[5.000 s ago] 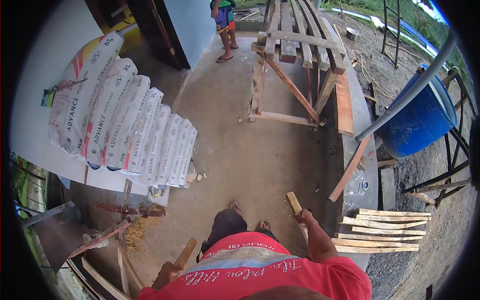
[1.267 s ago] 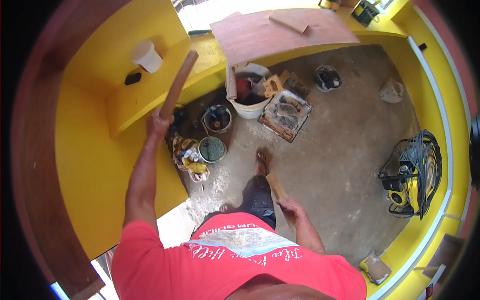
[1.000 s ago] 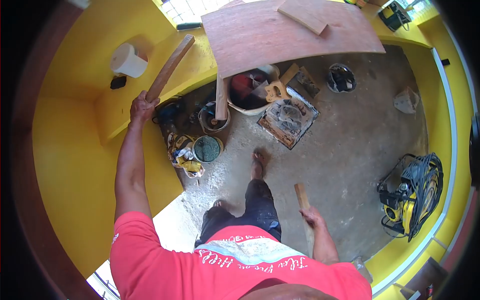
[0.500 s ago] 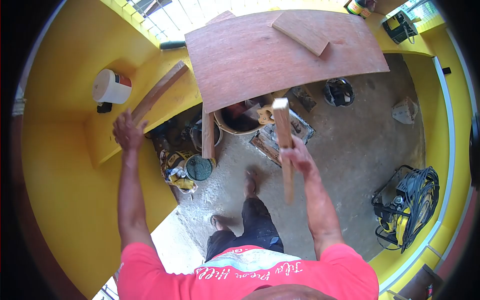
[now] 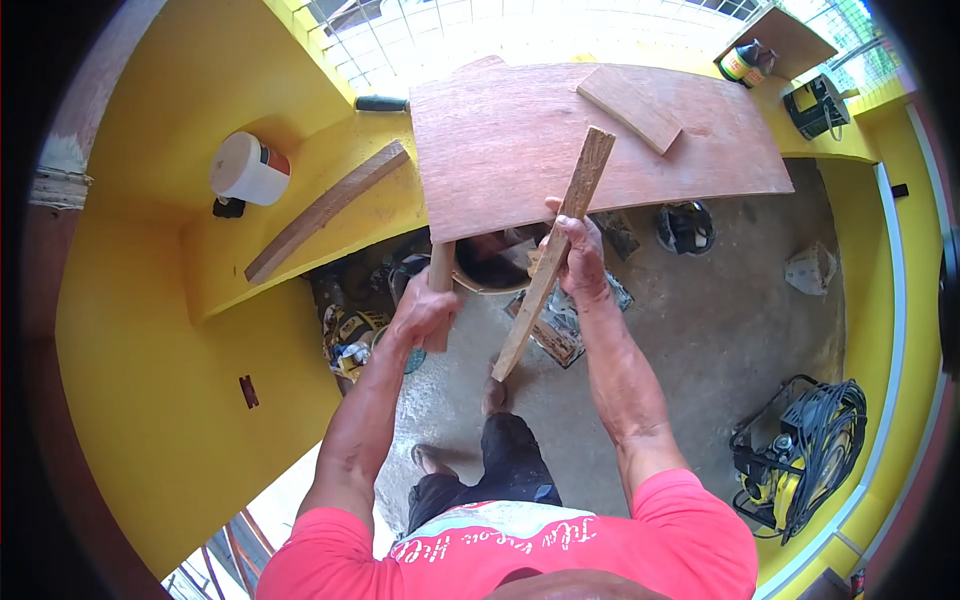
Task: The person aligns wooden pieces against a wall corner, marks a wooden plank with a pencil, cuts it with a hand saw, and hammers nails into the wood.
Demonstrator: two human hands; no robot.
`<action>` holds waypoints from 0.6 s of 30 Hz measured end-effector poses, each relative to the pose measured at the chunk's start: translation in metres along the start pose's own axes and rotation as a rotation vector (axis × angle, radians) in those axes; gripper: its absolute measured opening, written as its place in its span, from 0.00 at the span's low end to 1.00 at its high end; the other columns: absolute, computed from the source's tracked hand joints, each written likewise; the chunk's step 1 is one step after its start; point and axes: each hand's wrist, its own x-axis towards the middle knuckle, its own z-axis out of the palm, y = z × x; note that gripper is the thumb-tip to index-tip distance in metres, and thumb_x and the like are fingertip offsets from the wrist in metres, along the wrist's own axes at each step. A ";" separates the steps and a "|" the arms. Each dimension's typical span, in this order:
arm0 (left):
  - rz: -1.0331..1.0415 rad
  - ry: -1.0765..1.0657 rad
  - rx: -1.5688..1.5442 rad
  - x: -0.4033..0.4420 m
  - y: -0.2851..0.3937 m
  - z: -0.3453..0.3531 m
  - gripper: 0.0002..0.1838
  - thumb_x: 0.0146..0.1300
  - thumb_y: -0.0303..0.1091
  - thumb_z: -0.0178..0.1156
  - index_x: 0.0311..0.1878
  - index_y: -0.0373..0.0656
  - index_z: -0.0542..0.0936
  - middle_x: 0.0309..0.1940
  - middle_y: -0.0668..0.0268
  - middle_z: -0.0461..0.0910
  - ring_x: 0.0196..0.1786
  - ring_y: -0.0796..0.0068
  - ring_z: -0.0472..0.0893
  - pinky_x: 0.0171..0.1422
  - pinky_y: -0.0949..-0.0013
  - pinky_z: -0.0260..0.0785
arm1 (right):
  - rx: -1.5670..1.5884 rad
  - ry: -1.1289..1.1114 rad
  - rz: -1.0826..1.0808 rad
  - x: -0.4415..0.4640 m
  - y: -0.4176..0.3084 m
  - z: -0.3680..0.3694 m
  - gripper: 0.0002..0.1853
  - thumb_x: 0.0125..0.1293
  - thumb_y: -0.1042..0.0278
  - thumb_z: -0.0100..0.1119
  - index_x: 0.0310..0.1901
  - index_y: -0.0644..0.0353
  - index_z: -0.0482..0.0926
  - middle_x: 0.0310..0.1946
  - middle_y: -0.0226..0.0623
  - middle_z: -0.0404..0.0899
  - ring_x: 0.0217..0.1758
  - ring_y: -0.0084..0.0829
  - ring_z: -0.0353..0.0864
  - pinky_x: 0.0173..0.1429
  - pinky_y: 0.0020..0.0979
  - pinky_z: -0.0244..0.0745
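Note:
My right hand [image 5: 582, 258] is wrapped round a wooden stick [image 5: 590, 165], which slants up over the near edge of a reddish plywood sheet [image 5: 500, 150]. My left hand [image 5: 425, 305] is closed round a second piece of wood [image 5: 442, 265] that juts out from beneath the sheet's left corner. A third length of wood [image 5: 325, 212] lies on the yellow ledge to the left, apart from both hands. On the sheet's far right part rests a short board [image 5: 632, 110].
A white bucket [image 5: 240, 168] and a dark-handled tool [image 5: 380, 103] sit on the ledge. Below the sheet are a round tub [image 5: 490, 262] and a black bucket [image 5: 685, 228]. A hose-wrapped machine [image 5: 800, 455] stands at right. A dark pail [image 5: 815, 108] sits back right.
My left hand has left the wood on the ledge and moved right, closing on the piece under the sheet. My right hand has lifted its stick forward and tilted it.

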 end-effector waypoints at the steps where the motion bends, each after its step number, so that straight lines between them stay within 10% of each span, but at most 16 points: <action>1: -0.015 -0.007 0.008 -0.013 -0.010 -0.005 0.21 0.44 0.27 0.62 0.45 0.38 0.73 0.25 0.67 0.74 0.23 0.76 0.74 0.28 0.70 0.69 | -0.016 0.001 -0.002 -0.001 -0.006 0.004 0.20 0.59 0.65 0.58 0.51 0.65 0.76 0.27 0.30 0.74 0.22 0.23 0.75 0.28 0.25 0.76; 18: -0.301 -0.045 0.420 -0.289 -0.198 -0.039 0.27 0.42 0.37 0.69 0.47 0.36 0.75 0.33 0.56 0.80 0.38 0.66 0.81 0.46 0.64 0.74 | -0.368 0.050 0.079 0.014 -0.008 0.011 0.17 0.58 0.60 0.57 0.46 0.61 0.77 0.32 0.36 0.76 0.27 0.25 0.75 0.30 0.27 0.73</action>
